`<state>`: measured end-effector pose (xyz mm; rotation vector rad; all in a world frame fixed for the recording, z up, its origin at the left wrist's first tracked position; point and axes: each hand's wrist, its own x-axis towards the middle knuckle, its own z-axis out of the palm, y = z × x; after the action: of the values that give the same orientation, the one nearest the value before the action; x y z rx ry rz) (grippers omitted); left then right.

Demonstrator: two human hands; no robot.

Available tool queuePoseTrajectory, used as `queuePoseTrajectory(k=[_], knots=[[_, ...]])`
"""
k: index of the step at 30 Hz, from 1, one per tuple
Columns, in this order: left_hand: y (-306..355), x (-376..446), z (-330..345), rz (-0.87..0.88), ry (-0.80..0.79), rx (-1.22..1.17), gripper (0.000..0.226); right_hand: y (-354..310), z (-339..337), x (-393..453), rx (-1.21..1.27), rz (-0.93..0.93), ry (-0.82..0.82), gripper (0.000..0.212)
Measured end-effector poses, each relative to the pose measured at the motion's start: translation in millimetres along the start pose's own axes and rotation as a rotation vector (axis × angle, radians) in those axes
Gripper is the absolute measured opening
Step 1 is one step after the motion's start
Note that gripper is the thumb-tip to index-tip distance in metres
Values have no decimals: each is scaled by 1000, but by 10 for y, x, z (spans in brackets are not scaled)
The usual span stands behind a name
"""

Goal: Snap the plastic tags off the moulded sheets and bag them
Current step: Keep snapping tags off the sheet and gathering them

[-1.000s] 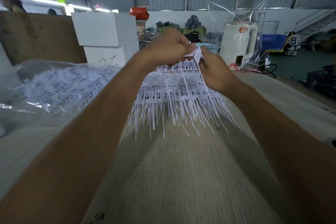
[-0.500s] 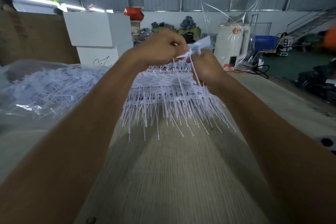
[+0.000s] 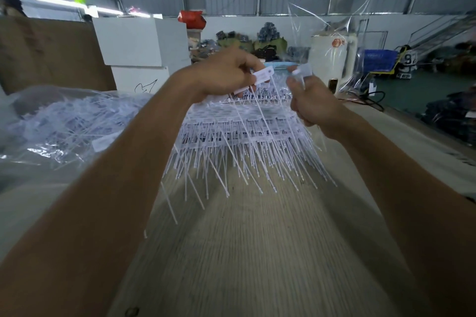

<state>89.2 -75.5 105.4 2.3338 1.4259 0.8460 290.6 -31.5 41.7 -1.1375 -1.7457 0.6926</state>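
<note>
A stack of white moulded sheets point(image 3: 239, 134) with long thin tails lies on the wooden table point(image 3: 244, 252) in the middle of the view. Above its far edge my left hand point(image 3: 226, 72) grips a bunch of white tags point(image 3: 262, 76), their tails hanging down over the stack. My right hand point(image 3: 311, 103) is a little to the right of it and pinches a single white tag point(image 3: 304, 71) held upright. A gap separates the two hands. A clear bag point(image 3: 64, 121) filled with loose tags lies on the left.
White boxes point(image 3: 139, 46) and a brown cardboard sheet point(image 3: 49, 51) stand behind the bag. An upright clear plastic bag point(image 3: 332, 33) rises at the back right. A white machine point(image 3: 332, 59) and cables point(image 3: 371, 100) sit beyond the table's right edge.
My hands, which were together over the stack, have pulled apart: the right hand moved right with one tag, the left kept its bunch.
</note>
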Motion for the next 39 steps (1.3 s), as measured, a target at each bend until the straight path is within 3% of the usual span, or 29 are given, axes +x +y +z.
queuePoseTrajectory(k=[5, 8, 11, 15, 23, 26, 31, 34, 39], knots=[[-22, 1, 4, 2, 41, 0, 28, -78, 27, 18, -13, -33, 92, 13], [-36, 18, 6, 3, 110, -46, 24, -112, -27, 13, 69, -66, 208, 22], [-33, 7, 9, -2, 132, -100, 13, -166, -60, -29, 188, -83, 89, 33], [-17, -19, 31, 56, 125, -81, 11, -180, -29, -67, 126, -115, -97, 24], [-27, 2, 46, 44, 74, -35, 10, -202, -9, -95, 166, -156, -166, 16], [-65, 58, 99, 20, 109, 81, 19, -208, 8, -82, 221, -145, -165, 8], [-31, 90, 177, -24, 147, 137, 42, -177, 10, -59, 474, -54, -133, 6], [39, 96, 176, -27, 188, 84, 42, -162, -24, -49, 593, -64, -156, 6], [136, 85, 123, -92, 213, -68, 37, -216, -75, -82, 337, -231, -101, 4]])
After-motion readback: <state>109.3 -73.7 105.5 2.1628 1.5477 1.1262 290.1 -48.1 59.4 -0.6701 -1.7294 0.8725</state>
